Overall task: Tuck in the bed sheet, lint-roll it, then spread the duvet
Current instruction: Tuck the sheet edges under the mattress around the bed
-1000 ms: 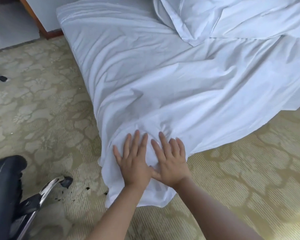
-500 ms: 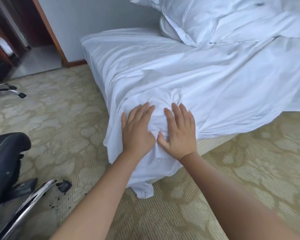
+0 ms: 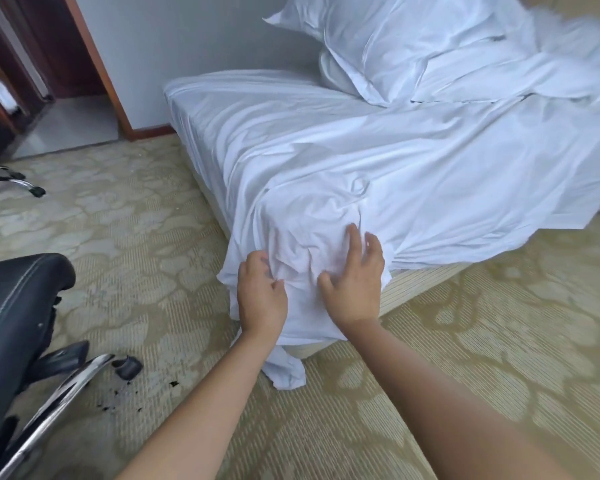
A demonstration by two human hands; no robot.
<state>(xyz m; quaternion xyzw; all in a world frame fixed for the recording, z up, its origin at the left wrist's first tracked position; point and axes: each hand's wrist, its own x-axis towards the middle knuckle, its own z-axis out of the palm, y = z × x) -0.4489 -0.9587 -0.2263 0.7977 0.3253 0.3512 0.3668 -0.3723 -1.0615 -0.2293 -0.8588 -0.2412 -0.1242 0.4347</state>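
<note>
Both hands, flat and spread on the corner a second ago, now work differently on the crumpled white cotton bed sheet (image 3: 326, 188). The left hand (image 3: 261, 299) has curled its fingers and bunches a fold of the cloth at the corner of the bed, while the right hand (image 3: 355, 284) has loosened, its fingers half bent and lifting off the fabric, gripping nothing that I can make out; motion blur hides the fingertips. I judge this as the shift from smoothing to gathering slack, so the tucking step is only beginning. The sheet's loose corner hangs down the side of the mattress, its tail touching the patterned beige carpet (image 3: 482, 341), so nothing is tucked here yet. Both forearms reach forward and down from the lower edge of view, wrists close together, palms facing the mattress corner. A rumpled white duvet (image 3: 516, 74) lies heaped by the pillow (image 3: 378, 39), near the head of the bed. No lint roller shows.
</note>
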